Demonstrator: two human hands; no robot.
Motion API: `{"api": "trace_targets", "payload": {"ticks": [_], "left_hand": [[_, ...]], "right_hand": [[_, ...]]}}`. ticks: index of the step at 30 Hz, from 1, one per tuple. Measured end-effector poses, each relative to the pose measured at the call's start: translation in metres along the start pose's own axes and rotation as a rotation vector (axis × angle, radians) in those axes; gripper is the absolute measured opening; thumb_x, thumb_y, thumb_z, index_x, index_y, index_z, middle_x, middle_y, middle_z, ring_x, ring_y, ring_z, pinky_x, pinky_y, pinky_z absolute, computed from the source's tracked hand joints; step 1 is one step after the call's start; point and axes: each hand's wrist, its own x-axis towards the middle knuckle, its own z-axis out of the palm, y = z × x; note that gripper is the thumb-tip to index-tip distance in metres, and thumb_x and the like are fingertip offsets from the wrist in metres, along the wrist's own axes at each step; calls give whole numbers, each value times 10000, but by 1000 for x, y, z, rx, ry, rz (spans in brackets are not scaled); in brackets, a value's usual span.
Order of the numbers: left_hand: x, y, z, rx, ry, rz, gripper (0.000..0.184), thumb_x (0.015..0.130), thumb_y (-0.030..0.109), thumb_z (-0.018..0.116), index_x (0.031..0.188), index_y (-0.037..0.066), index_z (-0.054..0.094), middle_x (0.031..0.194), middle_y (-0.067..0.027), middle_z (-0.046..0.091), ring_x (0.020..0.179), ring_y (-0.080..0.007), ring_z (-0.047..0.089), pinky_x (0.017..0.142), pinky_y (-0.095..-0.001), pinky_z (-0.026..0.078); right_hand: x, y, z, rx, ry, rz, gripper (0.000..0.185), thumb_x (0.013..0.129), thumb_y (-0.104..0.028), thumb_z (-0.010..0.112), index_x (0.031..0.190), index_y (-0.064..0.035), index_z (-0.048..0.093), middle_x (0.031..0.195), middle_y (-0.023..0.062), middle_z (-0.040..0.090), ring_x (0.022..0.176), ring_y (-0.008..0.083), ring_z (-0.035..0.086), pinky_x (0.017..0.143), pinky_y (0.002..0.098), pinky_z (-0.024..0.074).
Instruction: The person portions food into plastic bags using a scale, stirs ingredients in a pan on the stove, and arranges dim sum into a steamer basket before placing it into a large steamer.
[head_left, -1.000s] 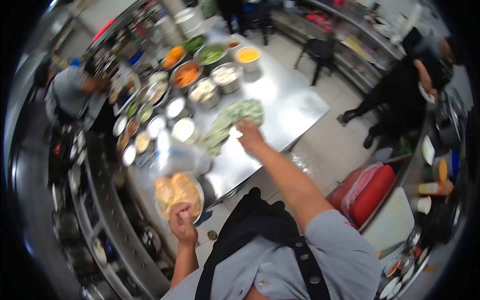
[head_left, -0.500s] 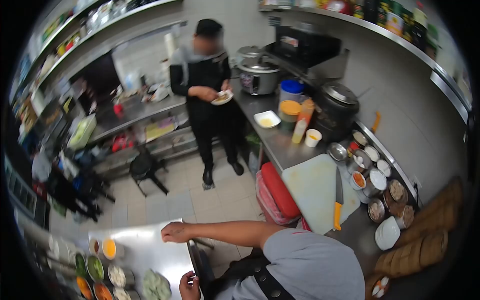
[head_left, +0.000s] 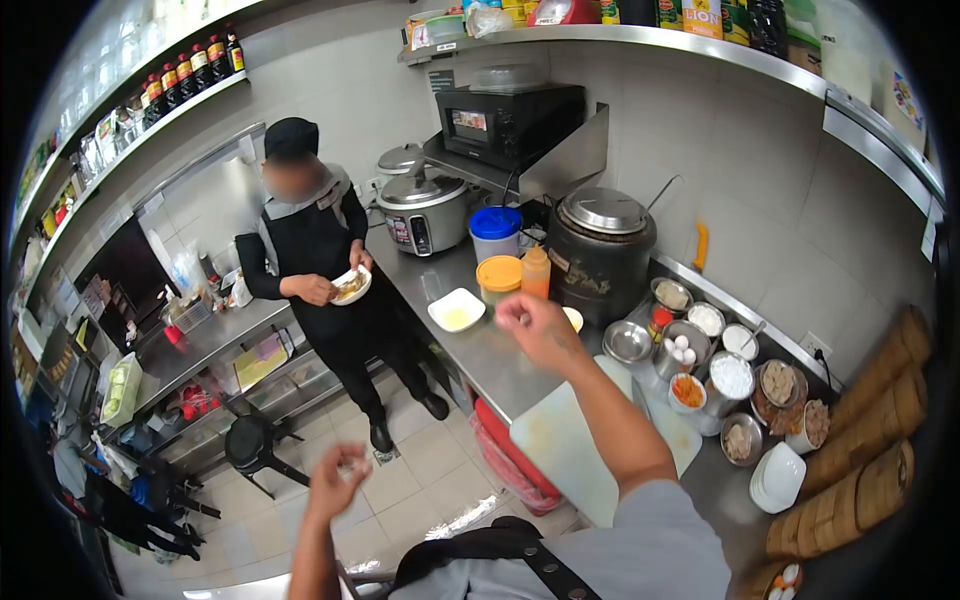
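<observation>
My right hand [head_left: 545, 338] is held out over the counter, fingers curled inward and smeared by motion. Whether anything is in them cannot be made out. Just left of its fingertips is a white square bowl [head_left: 457, 311] with a little yellowish liquid. Behind the hand stand an orange-lidded tub [head_left: 500, 276] and an orange squeeze bottle [head_left: 537, 271]; a white cup [head_left: 573, 319] is partly hidden by it. Under my right forearm lies a white cutting board [head_left: 570, 445]. My left hand [head_left: 337, 480] is raised over the floor, blurred, fingers loosely apart with nothing visible in them.
A co-worker [head_left: 315, 250] stands ahead, holding a small white bowl [head_left: 350, 286]. A large black pot [head_left: 602, 250] and rice cooker [head_left: 424, 212] stand on the counter. Ingredient tins [head_left: 729, 378], stacked white bowls [head_left: 776, 478] and bamboo steamers [head_left: 845, 500] line the right. A black stool [head_left: 255, 442] stands left.
My view has turned from the metal worktop at lower left toward the counter. My right hand has swung from above that worktop to the counter's containers. My left hand has risen.
</observation>
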Motion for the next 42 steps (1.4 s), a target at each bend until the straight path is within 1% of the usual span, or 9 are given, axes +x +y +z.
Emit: {"api": "trace_targets", "payload": {"ticks": [12, 22, 23, 26, 27, 31, 34, 38, 42], "left_hand": [[460, 269, 142, 1, 20, 884, 793, 743, 535, 750, 1259, -20, 517, 1201, -193, 588, 1130, -269, 564, 962, -379, 435], [732, 455, 206, -335, 371, 1009, 1087, 583, 692, 778, 1211, -148, 491, 1181, -297, 576, 1145, -318, 572, 944, -366, 450], [710, 466, 202, -470, 334, 925, 691, 625, 342, 858, 1109, -66, 583, 1050, -203, 660, 983, -287, 642, 844, -364, 503], [783, 490, 198, -76, 161, 752, 1277, 489, 771, 764, 1285, -163, 410, 1268, -338, 503, 1229, -373, 501, 1003, -407, 412], [839, 496, 228, -93, 412, 733, 1453, 403, 827, 743, 1364, -166, 293, 1362, -364, 394, 1317, -429, 381, 1081, -450, 327], [832, 506, 250, -55, 301, 669, 1492, 385, 814, 756, 1441, -90, 214, 1436, -333, 314, 1361, -447, 294, 1142, -493, 211], [850, 521, 244, 18, 65, 993, 1426, 381, 789, 774, 1468, 22, 262, 1448, -274, 345, 1364, -435, 295, 1135, -557, 189], [768, 508, 221, 146, 271, 450, 1204, 451, 708, 790, 1424, 118, 398, 1424, -201, 426, 1334, -362, 389, 1097, -539, 290], [785, 507, 225, 54, 252, 487, 1211, 479, 725, 734, 1451, 125, 335, 1436, -257, 375, 1346, -417, 335, 1097, -547, 242]], "right_hand": [[-169, 78, -63, 32, 314, 377, 151, 827, -131, 691, 935, -29, 661, 899, 60, 676, 798, 143, 612, 748, 273, 491], [-262, 27, -7, -290, 1143, 775, 69, 902, -92, 637, 922, -27, 647, 859, 56, 652, 811, 149, 585, 767, 290, 478], [-277, 28, 11, -254, 1285, 843, 61, 899, -83, 636, 926, -30, 647, 843, 52, 652, 789, 140, 585, 747, 278, 479], [-273, 7, 60, -99, 1531, 842, 71, 896, -70, 630, 910, 0, 631, 827, 55, 647, 765, 133, 582, 711, 274, 480], [-255, -5, 70, -173, 1548, 835, 75, 895, -71, 631, 893, 4, 628, 813, 51, 642, 747, 131, 573, 692, 273, 476], [-210, -36, 107, -478, 1587, 993, 187, 878, -165, 674, 864, 18, 635, 758, 35, 621, 689, 127, 520, 640, 277, 451], [-176, -47, 122, -536, 1630, 1013, 245, 863, -227, 701, 864, 8, 634, 746, 30, 609, 679, 116, 499, 611, 280, 437], [-171, -40, 148, -570, 1631, 1086, 282, 869, -253, 694, 902, 21, 634, 743, 55, 611, 696, 122, 510, 627, 290, 447], [-142, -51, 158, -605, 1637, 1165, 253, 847, -216, 693, 914, 20, 628, 797, 84, 639, 742, 146, 559, 694, 302, 472]]}}
